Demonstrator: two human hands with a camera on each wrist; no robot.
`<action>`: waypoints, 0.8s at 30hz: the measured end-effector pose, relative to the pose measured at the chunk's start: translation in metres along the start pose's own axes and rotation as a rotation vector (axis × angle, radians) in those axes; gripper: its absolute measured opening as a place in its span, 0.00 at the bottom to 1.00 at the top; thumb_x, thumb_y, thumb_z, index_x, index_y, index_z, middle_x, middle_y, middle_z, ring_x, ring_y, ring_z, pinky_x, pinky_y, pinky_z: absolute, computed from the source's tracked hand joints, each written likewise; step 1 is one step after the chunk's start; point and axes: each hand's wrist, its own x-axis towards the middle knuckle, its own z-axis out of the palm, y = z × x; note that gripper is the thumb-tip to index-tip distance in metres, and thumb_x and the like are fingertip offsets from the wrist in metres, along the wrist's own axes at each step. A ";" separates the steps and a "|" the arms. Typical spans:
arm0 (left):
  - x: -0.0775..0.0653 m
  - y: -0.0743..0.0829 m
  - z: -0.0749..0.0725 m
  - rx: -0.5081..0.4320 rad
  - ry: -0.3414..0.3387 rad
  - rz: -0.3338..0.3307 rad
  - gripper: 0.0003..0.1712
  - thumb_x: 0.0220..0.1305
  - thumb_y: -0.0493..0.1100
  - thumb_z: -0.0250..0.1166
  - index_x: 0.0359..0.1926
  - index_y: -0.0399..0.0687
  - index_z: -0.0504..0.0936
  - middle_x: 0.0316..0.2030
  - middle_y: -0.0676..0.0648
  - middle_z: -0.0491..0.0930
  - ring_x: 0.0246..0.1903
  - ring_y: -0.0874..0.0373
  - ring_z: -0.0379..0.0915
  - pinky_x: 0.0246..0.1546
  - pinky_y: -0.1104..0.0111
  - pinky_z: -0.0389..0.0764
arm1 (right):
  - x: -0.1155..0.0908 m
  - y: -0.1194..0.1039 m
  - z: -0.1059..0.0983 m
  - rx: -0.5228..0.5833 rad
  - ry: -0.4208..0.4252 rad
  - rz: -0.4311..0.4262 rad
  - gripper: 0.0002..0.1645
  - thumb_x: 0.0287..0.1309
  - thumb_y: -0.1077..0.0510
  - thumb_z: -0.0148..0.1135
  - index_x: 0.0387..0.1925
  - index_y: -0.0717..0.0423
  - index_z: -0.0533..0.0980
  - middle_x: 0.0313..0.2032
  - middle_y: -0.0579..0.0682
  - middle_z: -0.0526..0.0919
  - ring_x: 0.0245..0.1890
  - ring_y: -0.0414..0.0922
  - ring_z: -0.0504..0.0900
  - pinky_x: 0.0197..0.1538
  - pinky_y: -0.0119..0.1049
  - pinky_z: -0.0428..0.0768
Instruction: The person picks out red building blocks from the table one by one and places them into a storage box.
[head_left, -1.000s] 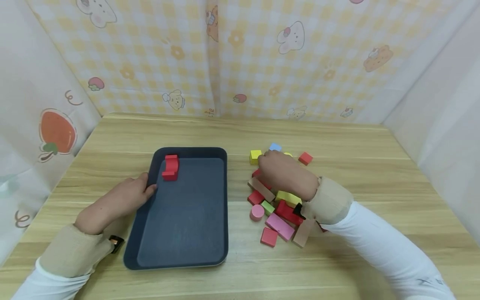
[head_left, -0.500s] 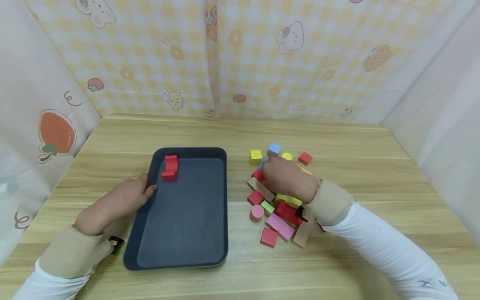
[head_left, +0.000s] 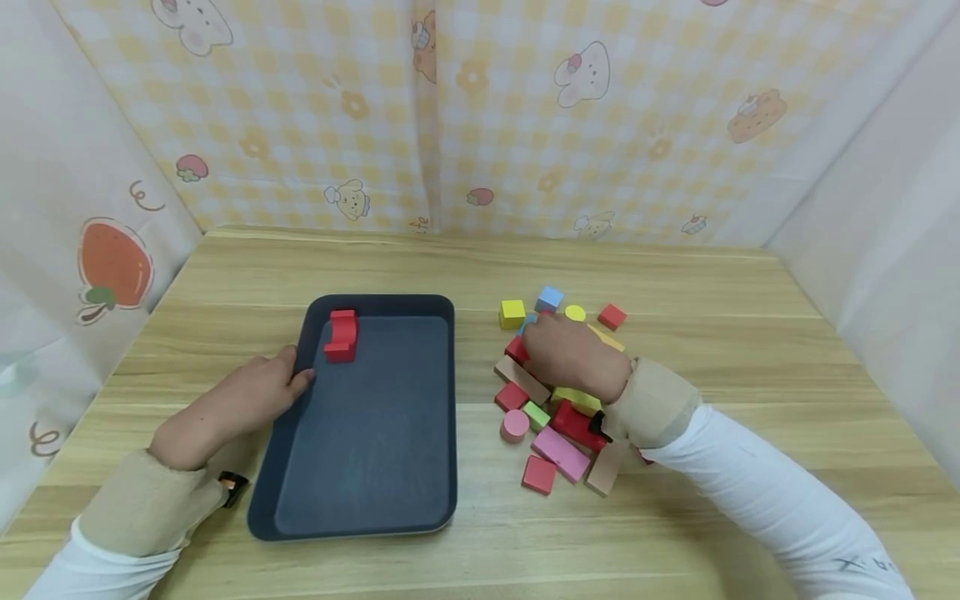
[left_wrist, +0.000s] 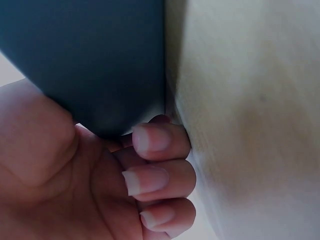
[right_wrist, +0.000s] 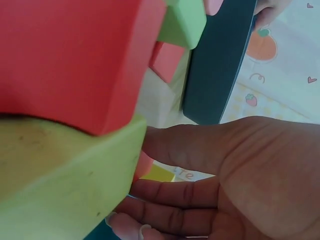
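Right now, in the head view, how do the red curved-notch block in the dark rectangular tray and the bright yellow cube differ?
The red curved-notch block lies inside the dark rectangular tray; the bright yellow cube sits outside it, on the wood-grain table. The red curved-notch block is elongated with a hollowed side, whereas the bright yellow cube is compact, with flat visible faces. Both look single-coloured.

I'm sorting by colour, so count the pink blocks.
2: the pink cylinder, right of the tray, and the pink bar, slightly nearer and farther right. The right hand may hide others.
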 end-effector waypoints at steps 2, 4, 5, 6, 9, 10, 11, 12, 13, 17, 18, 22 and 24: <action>0.000 0.000 0.000 -0.002 0.000 0.000 0.27 0.69 0.43 0.47 0.49 0.16 0.61 0.30 0.32 0.74 0.31 0.46 0.72 0.30 0.56 0.72 | 0.001 0.001 0.001 -0.001 0.005 -0.001 0.11 0.55 0.60 0.55 0.19 0.53 0.70 0.23 0.51 0.71 0.23 0.45 0.69 0.20 0.30 0.68; 0.000 0.000 0.000 -0.003 -0.002 -0.002 0.26 0.69 0.43 0.47 0.49 0.16 0.61 0.28 0.33 0.74 0.30 0.47 0.72 0.30 0.56 0.72 | 0.001 0.001 0.002 -0.004 0.009 -0.004 0.11 0.55 0.60 0.55 0.19 0.53 0.70 0.23 0.51 0.71 0.23 0.45 0.69 0.20 0.30 0.68; 0.000 0.001 0.000 -0.003 -0.002 -0.001 0.26 0.69 0.43 0.47 0.48 0.16 0.61 0.28 0.33 0.74 0.30 0.47 0.72 0.29 0.56 0.72 | 0.002 0.001 0.002 -0.001 0.009 -0.004 0.11 0.55 0.60 0.56 0.19 0.53 0.70 0.23 0.51 0.71 0.23 0.45 0.69 0.20 0.30 0.68; -0.001 0.001 -0.001 -0.003 -0.001 -0.001 0.26 0.69 0.43 0.47 0.48 0.16 0.61 0.28 0.33 0.74 0.30 0.47 0.72 0.29 0.56 0.72 | 0.002 0.001 0.003 -0.001 0.010 -0.005 0.11 0.55 0.59 0.56 0.19 0.53 0.70 0.22 0.51 0.71 0.22 0.45 0.69 0.20 0.30 0.68; -0.001 0.001 0.000 -0.002 0.003 -0.002 0.26 0.69 0.43 0.47 0.48 0.16 0.62 0.28 0.33 0.74 0.30 0.47 0.72 0.29 0.56 0.72 | 0.003 0.001 0.004 -0.003 0.020 -0.014 0.12 0.56 0.58 0.57 0.18 0.53 0.70 0.20 0.50 0.70 0.20 0.44 0.69 0.19 0.30 0.67; -0.001 0.001 0.000 0.000 0.005 -0.002 0.26 0.69 0.43 0.47 0.48 0.16 0.62 0.28 0.33 0.74 0.30 0.47 0.72 0.29 0.56 0.72 | 0.003 0.001 0.004 -0.004 0.022 -0.016 0.12 0.56 0.58 0.57 0.18 0.53 0.70 0.20 0.50 0.69 0.20 0.44 0.69 0.19 0.30 0.67; -0.001 0.001 0.000 0.001 0.007 -0.002 0.26 0.69 0.43 0.47 0.48 0.16 0.62 0.28 0.33 0.74 0.30 0.47 0.72 0.30 0.56 0.72 | 0.004 0.001 0.004 -0.009 0.024 -0.019 0.12 0.56 0.58 0.57 0.18 0.53 0.70 0.19 0.49 0.69 0.19 0.44 0.69 0.19 0.30 0.66; -0.001 0.001 0.000 0.002 0.007 -0.004 0.26 0.69 0.43 0.47 0.48 0.16 0.62 0.29 0.33 0.74 0.30 0.47 0.72 0.30 0.56 0.72 | 0.004 0.001 0.005 -0.013 0.027 -0.023 0.13 0.56 0.57 0.57 0.18 0.53 0.70 0.19 0.49 0.69 0.19 0.44 0.69 0.18 0.30 0.66; -0.001 0.001 0.000 0.002 0.006 -0.004 0.26 0.69 0.43 0.47 0.48 0.16 0.62 0.29 0.32 0.74 0.31 0.46 0.72 0.30 0.56 0.72 | 0.004 0.001 0.005 -0.014 0.028 -0.026 0.13 0.56 0.57 0.57 0.18 0.53 0.70 0.19 0.49 0.69 0.19 0.44 0.69 0.19 0.30 0.66; -0.001 0.001 0.000 0.003 0.004 -0.007 0.26 0.69 0.43 0.48 0.48 0.16 0.62 0.30 0.31 0.74 0.31 0.46 0.72 0.30 0.55 0.72 | 0.004 0.001 0.004 -0.010 0.024 -0.023 0.13 0.55 0.56 0.58 0.17 0.52 0.70 0.19 0.49 0.70 0.19 0.43 0.70 0.19 0.30 0.67; -0.001 0.001 0.000 0.002 0.005 -0.007 0.26 0.69 0.43 0.48 0.48 0.16 0.62 0.29 0.32 0.74 0.30 0.46 0.72 0.30 0.56 0.72 | 0.004 0.001 0.003 -0.006 0.023 -0.016 0.13 0.55 0.56 0.59 0.17 0.52 0.71 0.19 0.49 0.70 0.20 0.43 0.70 0.19 0.30 0.68; 0.000 0.001 0.000 0.001 0.010 -0.001 0.26 0.69 0.43 0.47 0.48 0.16 0.62 0.27 0.34 0.74 0.29 0.47 0.71 0.29 0.56 0.72 | 0.004 0.000 -0.002 0.010 0.019 0.007 0.13 0.54 0.54 0.60 0.17 0.51 0.71 0.18 0.50 0.70 0.18 0.43 0.70 0.19 0.31 0.68; 0.000 0.001 0.000 0.001 0.009 0.002 0.26 0.69 0.43 0.47 0.48 0.15 0.62 0.27 0.34 0.74 0.29 0.47 0.71 0.29 0.56 0.72 | 0.005 -0.001 -0.006 0.016 0.030 0.016 0.14 0.54 0.52 0.60 0.17 0.51 0.71 0.17 0.49 0.70 0.18 0.43 0.70 0.19 0.31 0.68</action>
